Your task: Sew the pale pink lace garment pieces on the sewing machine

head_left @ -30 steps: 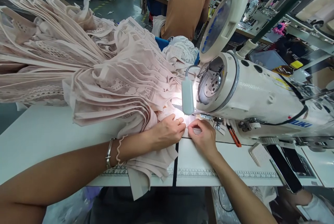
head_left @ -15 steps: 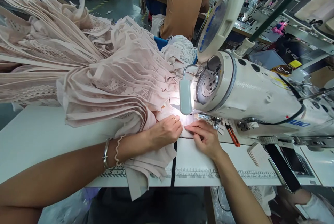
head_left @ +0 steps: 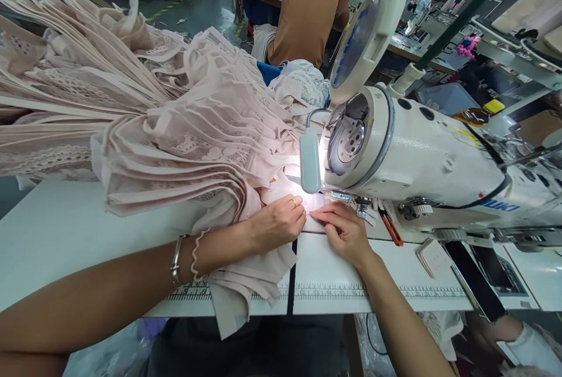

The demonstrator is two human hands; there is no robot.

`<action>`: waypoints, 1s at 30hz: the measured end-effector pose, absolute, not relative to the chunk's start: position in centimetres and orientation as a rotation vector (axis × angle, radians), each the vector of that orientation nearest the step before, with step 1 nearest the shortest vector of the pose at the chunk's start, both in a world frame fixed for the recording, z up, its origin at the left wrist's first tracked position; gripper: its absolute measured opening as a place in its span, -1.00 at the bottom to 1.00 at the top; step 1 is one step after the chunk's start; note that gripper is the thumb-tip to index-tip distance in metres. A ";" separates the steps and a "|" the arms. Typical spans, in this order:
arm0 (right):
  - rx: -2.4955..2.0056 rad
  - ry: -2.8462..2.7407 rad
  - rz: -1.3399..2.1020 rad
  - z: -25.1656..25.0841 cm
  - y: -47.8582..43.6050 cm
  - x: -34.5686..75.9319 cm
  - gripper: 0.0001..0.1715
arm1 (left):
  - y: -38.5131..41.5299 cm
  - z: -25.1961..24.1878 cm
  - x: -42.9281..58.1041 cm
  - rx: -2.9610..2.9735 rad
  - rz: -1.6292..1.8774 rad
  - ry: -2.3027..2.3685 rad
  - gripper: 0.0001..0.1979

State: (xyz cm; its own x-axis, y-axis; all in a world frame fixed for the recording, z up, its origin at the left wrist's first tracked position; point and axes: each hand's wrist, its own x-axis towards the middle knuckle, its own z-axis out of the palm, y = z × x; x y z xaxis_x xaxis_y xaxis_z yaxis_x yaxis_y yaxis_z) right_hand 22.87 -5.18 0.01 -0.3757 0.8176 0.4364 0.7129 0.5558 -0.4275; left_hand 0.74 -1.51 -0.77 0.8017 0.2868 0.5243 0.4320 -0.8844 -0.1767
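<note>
My left hand [head_left: 281, 219] is closed, its fingertips pinching the edge of a pale pink garment piece [head_left: 274, 192] just in front of the sewing machine [head_left: 439, 148]. Close beside it, my right hand [head_left: 345, 229] has its fingers together, with the fingertips on the same fabric under the machine head. The small work lamp [head_left: 310, 160] lights this spot brightly and hides the needle area. A thick stack of pale pink lace-trimmed garments [head_left: 197, 125] lies left of the machine, and some of its cloth hangs under my left forearm over the table edge.
Orange thread snips [head_left: 390, 226] lie right of my right hand. Beyond them are a paper pad [head_left: 432, 257] and a phone [head_left: 474, 277]. A ruler strip [head_left: 333, 291] runs along the table's front edge. A person in a brown top [head_left: 307, 8] sits ahead.
The view has shifted very slightly. Both hands keep the same place and grip on the fabric.
</note>
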 end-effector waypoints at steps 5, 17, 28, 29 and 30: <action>-1.203 -2.196 0.196 0.1 -5.2 22.9 -0.50 | -1.5 -0.7 0.7 -2.693 -0.761 -0.524 -0.73; -1.233 -2.191 0.221 0.0 -5.2 22.9 -0.50 | -0.9 -1.1 0.3 -2.862 -0.762 -0.567 -0.71; -1.176 -2.207 0.208 0.3 -5.2 22.9 -0.50 | -1.3 -0.8 0.5 -2.743 -0.780 -0.592 -0.70; -1.179 -2.211 0.211 0.3 -5.2 22.9 -0.49 | -1.3 -0.9 0.5 -2.739 -0.774 -0.595 -0.69; -1.179 -2.221 0.211 0.3 -5.2 22.9 -0.49 | -1.4 -0.9 0.6 -2.732 -0.776 -0.595 -0.69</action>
State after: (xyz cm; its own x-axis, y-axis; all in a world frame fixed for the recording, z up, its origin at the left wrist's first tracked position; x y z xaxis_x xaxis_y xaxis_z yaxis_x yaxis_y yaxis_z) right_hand 22.92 -5.17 0.31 -0.4190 0.7947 0.4392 0.6979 0.5913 -0.4041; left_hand 0.59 -1.40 -0.94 0.7763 0.3168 0.5450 0.4442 -0.8884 -0.1162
